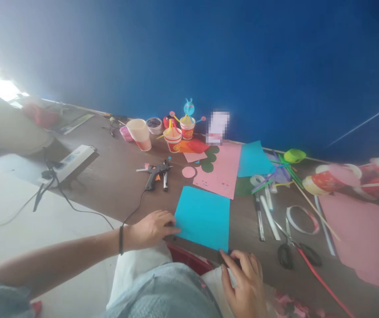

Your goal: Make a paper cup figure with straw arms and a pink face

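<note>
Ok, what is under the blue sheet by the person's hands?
Brown tabletop shows beside the blue sheet; whatever it covers is hidden. The pink sheet lies close along its far edge, but any overlap is unclear.

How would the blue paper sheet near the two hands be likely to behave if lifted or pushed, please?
Looking thin and flat, the blue paper sheet is probably light and may droop if lifted by one corner. The dark tabletop looks smooth, so a push would likely slide it, though the left hand at its edge might resist.
</note>
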{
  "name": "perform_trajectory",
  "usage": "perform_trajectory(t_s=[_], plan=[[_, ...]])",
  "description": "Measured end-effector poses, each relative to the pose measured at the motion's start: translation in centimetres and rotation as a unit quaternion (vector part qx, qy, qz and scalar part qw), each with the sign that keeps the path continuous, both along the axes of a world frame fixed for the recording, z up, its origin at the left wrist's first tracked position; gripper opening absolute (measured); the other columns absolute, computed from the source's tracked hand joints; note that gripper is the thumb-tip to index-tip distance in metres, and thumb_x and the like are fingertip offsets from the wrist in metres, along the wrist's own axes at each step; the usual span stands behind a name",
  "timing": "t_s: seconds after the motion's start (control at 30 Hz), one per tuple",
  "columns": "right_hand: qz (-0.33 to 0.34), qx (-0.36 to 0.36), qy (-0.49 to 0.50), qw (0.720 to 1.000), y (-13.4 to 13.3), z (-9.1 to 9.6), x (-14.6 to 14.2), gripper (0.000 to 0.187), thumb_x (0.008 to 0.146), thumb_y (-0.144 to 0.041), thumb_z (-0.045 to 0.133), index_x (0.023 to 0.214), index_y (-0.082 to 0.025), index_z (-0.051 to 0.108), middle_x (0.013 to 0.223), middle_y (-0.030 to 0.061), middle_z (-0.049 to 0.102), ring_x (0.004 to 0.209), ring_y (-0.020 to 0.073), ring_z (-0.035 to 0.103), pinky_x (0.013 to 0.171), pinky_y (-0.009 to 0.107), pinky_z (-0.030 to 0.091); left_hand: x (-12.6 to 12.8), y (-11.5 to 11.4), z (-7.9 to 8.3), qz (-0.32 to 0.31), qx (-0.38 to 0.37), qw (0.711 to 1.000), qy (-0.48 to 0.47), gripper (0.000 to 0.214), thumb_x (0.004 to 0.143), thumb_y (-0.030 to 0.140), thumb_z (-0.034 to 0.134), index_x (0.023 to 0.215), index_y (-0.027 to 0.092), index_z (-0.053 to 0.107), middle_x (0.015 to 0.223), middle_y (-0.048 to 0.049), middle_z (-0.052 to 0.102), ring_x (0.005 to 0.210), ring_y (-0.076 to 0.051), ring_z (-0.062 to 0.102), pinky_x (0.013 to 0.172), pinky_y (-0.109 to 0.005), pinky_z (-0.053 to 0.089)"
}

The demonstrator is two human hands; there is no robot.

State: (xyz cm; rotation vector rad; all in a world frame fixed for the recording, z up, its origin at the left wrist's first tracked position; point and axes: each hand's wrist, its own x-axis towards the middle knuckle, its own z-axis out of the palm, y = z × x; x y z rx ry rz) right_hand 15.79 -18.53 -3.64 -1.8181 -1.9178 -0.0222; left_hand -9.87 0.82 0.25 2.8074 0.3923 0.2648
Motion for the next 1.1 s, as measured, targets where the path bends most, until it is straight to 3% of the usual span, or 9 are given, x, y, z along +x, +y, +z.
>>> perform_trajectory(t_s=[0.17,0.23,0.37,0.53,0.63,0.77,0.83,0.93,1.1], plan=[[0.003,0.014,0.001,1.0,0.0,-0.2,0.2,0.029,0.083,-0.02,0.052,0.11,-0.02,0.061,0.088,0.0075,0.051,0.081,0.0234,0.05,0.081,0.051,0.038,0.1,-1.5,0.5,0.145,-0.123,0.982,0.003,0.039,0.084,0.026,0.057,0.121,0.018,0.05,0.091,-0.0055,0.062,0.083,-0.018,0.056,0.076,-0.031,0.043],[0.011,0.021,-0.003,1.0,0.0,-0.5,0.3,0.03,0.082,-0.021,0.053,0.111,-0.02,0.06,0.087,0.0076,0.052,0.08,0.0235,0.05,0.08,0.05,0.039,0.6,-2.0,0.6,0.178,-0.132,0.975,0.019,0.036,0.081,0.029,0.062,0.114,0.02,0.054,0.088,-0.0039,0.062,0.081,-0.018,0.056,0.074,-0.031,0.042],[0.017,0.031,-0.011,0.999,-0.1,-0.8,0.3,0.032,0.081,-0.021,0.054,0.112,-0.02,0.06,0.087,0.0078,0.053,0.08,0.0235,0.052,0.078,0.048,0.039,1.1,-2.6,0.2,0.201,-0.107,0.973,0.036,0.021,0.085,0.018,0.052,0.105,0.021,0.058,0.08,-0.0025,0.061,0.077,-0.017,0.055,0.07,-0.03,0.039],[-0.002,0.031,0.022,0.999,0.3,0.1,1.5,0.021,0.083,-0.023,0.054,0.102,-0.022,0.062,0.082,0.0053,0.058,0.076,0.0207,0.054,0.074,0.039,0.041,1.0,-2.5,0.4,0.17,-0.052,0.984,0.008,0.035,0.082,0.008,0.045,0.113,0.02,0.055,0.094,-0.0066,0.061,0.084,-0.02,0.054,0.075,-0.035,0.041],[-0.073,0.065,0.072,0.993,1.0,1.5,4.3,0.014,0.086,-0.024,0.053,0.095,-0.019,0.063,0.084,0.0062,0.062,0.08,0.0193,0.056,0.075,0.033,0.044,1.7,-2.8,1.0,0.076,-0.03,0.996,-0.037,0.041,0.081,0.002,0.039,0.115,0.021,0.054,0.108,-0.009,0.058,0.094,-0.02,0.053,0.081,-0.037,0.043],[-0.177,0.054,0.027,0.982,1.7,2.9,9.7,0.022,0.087,-0.032,0.048,0.089,-0.017,0.064,0.083,0.0079,0.066,0.08,0.0208,0.058,0.078,0.033,0.044,3.6,-4.0,1.1,-0.034,-0.046,0.997,-0.052,0.036,0.085,0.01,0.044,0.12,0.016,0.051,0.117,-0.0122,0.056,0.108,-0.022,0.051,0.091,-0.036,0.045],[-0.238,0.011,0.001,0.971,1.4,2.9,12.2,0.027,0.087,-0.037,0.045,0.089,-0.018,0.064,0.083,0.0084,0.066,0.079,0.0224,0.058,0.076,0.034,0.045,4.5,-4.4,0.9,-0.033,-0.046,0.998,-0.04,0.038,0.085,0.015,0.048,0.123,0.015,0.049,0.122,-0.0134,0.055,0.112,-0.025,0.05,0.093,-0.039,0.046],[-0.294,-0.11,-0.046,0.948,0.3,2.3,14.8,0.037,0.081,-0.046,0.048,0.1,-0.016,0.06,0.093,0.0116,0.065,0.085,0.0268,0.058,0.075,0.037,0.045,5.8,-4.1,0.5,0.012,-0.047,0.999,-0.019,0.045,0.083,0.021,0.056,0.127,0.016,0.046,0.125,-0.0129,0.054,0.114,-0.027,0.051,0.094,-0.042,0.047],[-0.341,-0.24,-0.116,0.902,-1.2,1.5,15.9,0.06,0.076,-0.062,0.048,0.108,-0.013,0.057,0.1,0.0159,0.061,0.094,0.0322,0.056,0.078,0.041,0.044,7.7,-2.1,-0.3,-0.008,-0.03,1.0,0.002,0.049,0.081,0.034,0.06,0.127,0.02,0.05,0.133,-0.0131,0.048,0.124,-0.031,0.043,0.1,-0.048,0.041]])
